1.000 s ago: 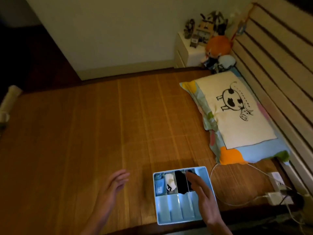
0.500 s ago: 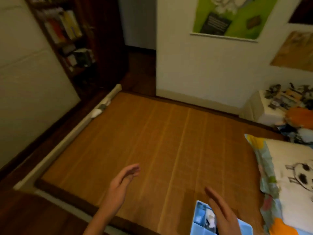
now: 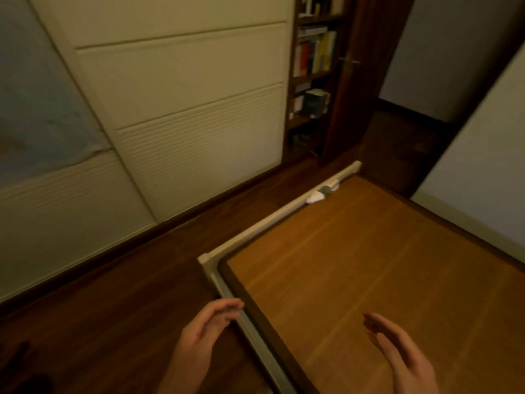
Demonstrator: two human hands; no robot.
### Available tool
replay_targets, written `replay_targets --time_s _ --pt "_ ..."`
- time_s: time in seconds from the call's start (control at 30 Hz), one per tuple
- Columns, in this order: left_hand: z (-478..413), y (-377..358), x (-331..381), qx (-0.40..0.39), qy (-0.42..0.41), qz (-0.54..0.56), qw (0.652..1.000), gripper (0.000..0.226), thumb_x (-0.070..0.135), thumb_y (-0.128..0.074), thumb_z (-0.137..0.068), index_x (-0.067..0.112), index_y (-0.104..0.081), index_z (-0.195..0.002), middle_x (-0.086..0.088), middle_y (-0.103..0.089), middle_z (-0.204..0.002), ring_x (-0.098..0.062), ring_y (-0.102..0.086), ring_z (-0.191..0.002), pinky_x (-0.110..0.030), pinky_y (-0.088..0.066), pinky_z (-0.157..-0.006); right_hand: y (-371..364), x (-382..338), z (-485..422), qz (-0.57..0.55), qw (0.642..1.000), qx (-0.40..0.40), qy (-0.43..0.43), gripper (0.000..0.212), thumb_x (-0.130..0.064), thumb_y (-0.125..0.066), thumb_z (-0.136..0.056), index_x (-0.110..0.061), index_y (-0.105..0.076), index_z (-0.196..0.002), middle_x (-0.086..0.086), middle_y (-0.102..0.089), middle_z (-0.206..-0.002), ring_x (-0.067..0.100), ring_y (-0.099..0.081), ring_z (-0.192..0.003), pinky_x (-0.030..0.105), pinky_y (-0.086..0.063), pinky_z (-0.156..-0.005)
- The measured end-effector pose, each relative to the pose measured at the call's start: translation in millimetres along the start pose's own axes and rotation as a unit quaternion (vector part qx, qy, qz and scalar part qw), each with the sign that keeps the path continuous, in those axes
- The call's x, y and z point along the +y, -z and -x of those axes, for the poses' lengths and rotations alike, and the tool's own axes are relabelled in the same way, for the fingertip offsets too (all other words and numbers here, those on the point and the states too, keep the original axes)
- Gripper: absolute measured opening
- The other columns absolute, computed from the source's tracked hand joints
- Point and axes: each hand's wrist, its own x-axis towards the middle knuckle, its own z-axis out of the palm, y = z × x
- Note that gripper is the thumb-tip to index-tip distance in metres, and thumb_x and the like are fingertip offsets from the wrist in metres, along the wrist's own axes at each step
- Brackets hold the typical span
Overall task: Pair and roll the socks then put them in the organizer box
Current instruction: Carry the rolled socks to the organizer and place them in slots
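Head view: your socks and the organizer box fall outside this frame, so their place cannot be told from it. Your left hand [image 3: 203,327] is spread loosely, fingers nearly straight and holding nothing, its fingertips just beside the long cream-coloured rail [image 3: 255,231]. Your right hand [image 3: 397,348] is likewise wide and bare, palm turned inward, above the brown woven bamboo mat [image 3: 355,245] that the rail borders. The two hands are well apart, palms facing each other. Farther along the rail a small white and grey bundle [image 3: 322,193] rests against it; you cannot tell what it is. Beyond the rail lies the dark wooden floor [image 3: 113,294], then the tall cream panelled wardrobe [image 3: 184,95], a dark wooden bookshelf packed with books [image 3: 312,58] and a dark wooden door [image 3: 352,89] just beside it
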Motion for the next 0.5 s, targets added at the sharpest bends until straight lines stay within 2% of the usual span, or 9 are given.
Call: replay_targets --time_s 0.07,0.13,0.23,0.4,0.5 --pt "-14.2 33.6 1.4 0.039 0.004 0.021 0.999 0.028 0.012 -0.047 -0.105 0.023 -0.072 -0.113 0.01 -0.077 -0.111 -0.011 -0.072 -0.106 -0.032 -0.051 -0.095 -45.4 -20.5 -20.0 0.009 0.999 -0.04 0.017 0.024 -0.024 -0.058 -0.094 -0.032 -0.074 -0.109 -0.012 -0.074 -0.114 0.01 -0.068 -0.11 0.051 -0.048 -0.105" --pt "-31.8 61.9 4.9 0.075 -0.012 0.031 0.997 0.024 0.025 -0.05 -0.104 0.028 -0.072 -0.113 0.011 -0.076 -0.114 -0.01 -0.072 -0.107 -0.039 -0.05 -0.099 -88.6 -38.3 -42.6 0.025 0.996 -0.08 0.03 0.028 -0.037 -0.058 -0.088 -0.034 -0.073 -0.112 -0.016 -0.073 -0.114 0.004 -0.066 -0.109 0.047 -0.049 -0.104" --pt "-64.4 95.2 11.5 0.122 -0.037 0.048 0.991 0.022 0.041 -0.054 -0.1 0.039 -0.075 -0.107 0.01 -0.075 -0.117 -0.01 -0.071 -0.108 -0.038 -0.049 -0.096 -145.3 -53.6 -83.0 0.056 0.987 -0.138 0.056 0.032 -0.044 -0.054 -0.091 -0.041 -0.067 -0.119 -0.022 -0.069 -0.118 -0.003 -0.062 -0.112 0.037 -0.049 -0.101" --pt "-133.1 150.2 11.8 0.171 -0.044 0.099 0.979 0.03 0.007 -0.046 -0.101 0.012 -0.073 -0.113 -0.007 -0.077 -0.116 -0.025 -0.073 -0.108 -0.049 -0.05 -0.101 -231.8 -65.1 -160.5 0.065 0.977 -0.185 0.079 0.027 -0.047 -0.052 -0.093 -0.051 -0.065 -0.117 -0.024 -0.066 -0.12 -0.005 -0.059 -0.114 0.031 -0.048 -0.096" --pt "-173.5 180.5 26.6 0.195 -0.042 0.087 0.976 0.029 0.012 -0.047 -0.1 0.009 -0.073 -0.114 -0.007 -0.077 -0.114 -0.025 -0.072 -0.109 -0.043 -0.058 -0.097 -276.4 -78.8 -204.0 0.057 0.975 -0.201 0.076 0.027 -0.048 -0.052 -0.092 -0.053 -0.065 -0.115 -0.025 -0.066 -0.119 -0.008 -0.059 -0.112 0.027 -0.046 -0.092"
